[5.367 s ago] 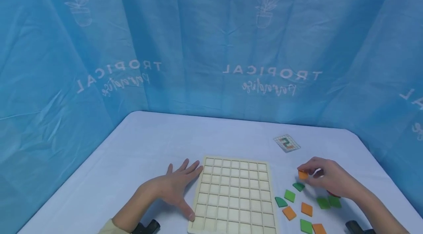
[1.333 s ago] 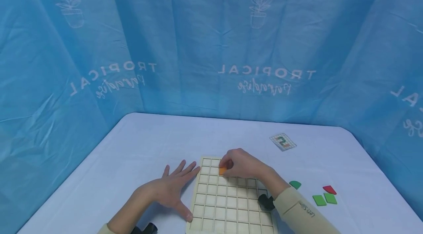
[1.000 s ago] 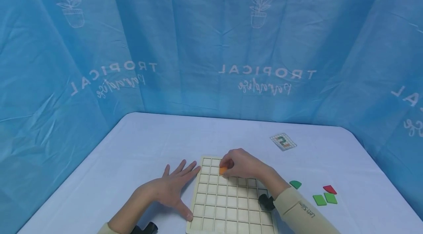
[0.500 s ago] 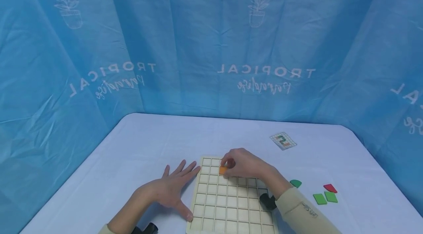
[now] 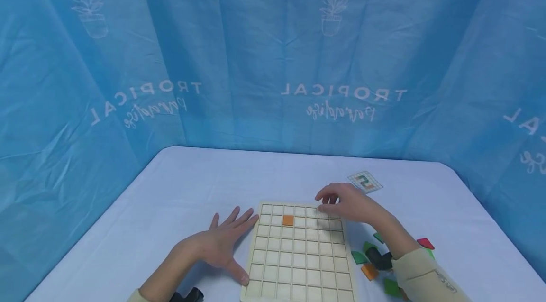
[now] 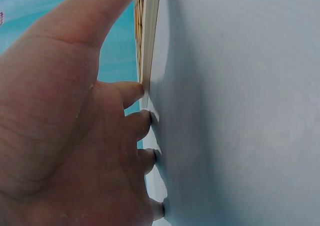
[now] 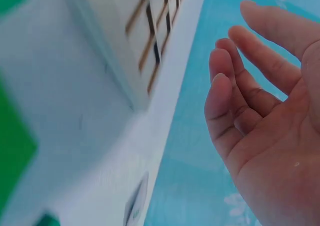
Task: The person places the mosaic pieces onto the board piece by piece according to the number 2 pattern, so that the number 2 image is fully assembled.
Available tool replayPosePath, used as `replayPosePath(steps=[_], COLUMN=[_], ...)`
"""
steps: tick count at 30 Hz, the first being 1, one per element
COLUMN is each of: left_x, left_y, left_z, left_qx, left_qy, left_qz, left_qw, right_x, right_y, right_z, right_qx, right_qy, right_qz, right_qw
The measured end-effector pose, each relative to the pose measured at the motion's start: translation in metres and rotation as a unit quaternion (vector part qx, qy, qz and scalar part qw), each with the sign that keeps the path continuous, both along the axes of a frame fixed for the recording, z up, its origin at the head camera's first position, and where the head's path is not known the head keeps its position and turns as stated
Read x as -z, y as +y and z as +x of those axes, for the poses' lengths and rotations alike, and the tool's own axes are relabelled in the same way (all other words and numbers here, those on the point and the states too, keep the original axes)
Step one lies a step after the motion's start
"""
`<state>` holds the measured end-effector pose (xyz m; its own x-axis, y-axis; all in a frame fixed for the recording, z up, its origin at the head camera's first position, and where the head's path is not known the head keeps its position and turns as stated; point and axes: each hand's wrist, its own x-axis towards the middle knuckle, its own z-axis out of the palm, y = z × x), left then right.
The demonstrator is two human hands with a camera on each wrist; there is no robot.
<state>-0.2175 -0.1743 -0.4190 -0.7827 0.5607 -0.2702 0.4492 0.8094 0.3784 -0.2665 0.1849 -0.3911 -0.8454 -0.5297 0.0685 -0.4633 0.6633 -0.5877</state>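
Observation:
An orange square tile point(image 5: 288, 220) lies in a cell of the pale gridded board point(image 5: 298, 260), in the second row from the far edge. My left hand point(image 5: 219, 246) is spread flat, its thumb and index finger touching the board's left edge; the left wrist view shows the left hand point(image 6: 75, 116) beside the board's side point(image 6: 150, 35). Above the board's far right corner hovers my right hand point(image 5: 351, 201), holding nothing. In the right wrist view the right hand point(image 7: 270, 105) has its fingers loosely bent, thumb apart from them.
Right of the board lie green point(image 5: 359, 257), orange point(image 5: 369, 271) and red point(image 5: 425, 243) pieces, some partly hidden by the right forearm and a black wrist device point(image 5: 378, 259). A small patterned card point(image 5: 365, 181) lies beyond the right hand. A blue curtain point(image 5: 256, 55) hangs behind the table.
My right hand has let go of the orange tile and moved right, off it. Earlier that hand picked an orange tile from the right side. The left hand has stayed at the board.

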Motion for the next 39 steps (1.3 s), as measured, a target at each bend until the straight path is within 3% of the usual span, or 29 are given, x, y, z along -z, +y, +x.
replayPosePath(steps=[4, 9, 26, 39], left_x=[0.001, 0.002, 0.0, 0.0], left_y=[0.0, 0.0, -0.003, -0.002], left_z=[-0.001, -0.001, 0.002, 0.002], left_qx=[0.002, 0.001, 0.002, -0.001], left_qy=[-0.003, 0.003, 0.006, 0.003], left_qz=[-0.003, -0.005, 0.0, -0.001], left_qw=[1.0, 1.0, 1.0, 1.0], right_x=[0.0, 0.0, 0.004, 0.012], right_y=[0.022, 0.044, 0.073, 0.09], right_z=[0.002, 0.006, 0.029, 0.046], right_qx=[0.026, 0.023, 0.038, 0.086], right_qy=[0.01, 0.018, -0.046, -0.091], right_qz=[-0.003, -0.009, 0.024, 0.031], right_qw=[0.9996, 0.9995, 0.998, 0.9917])
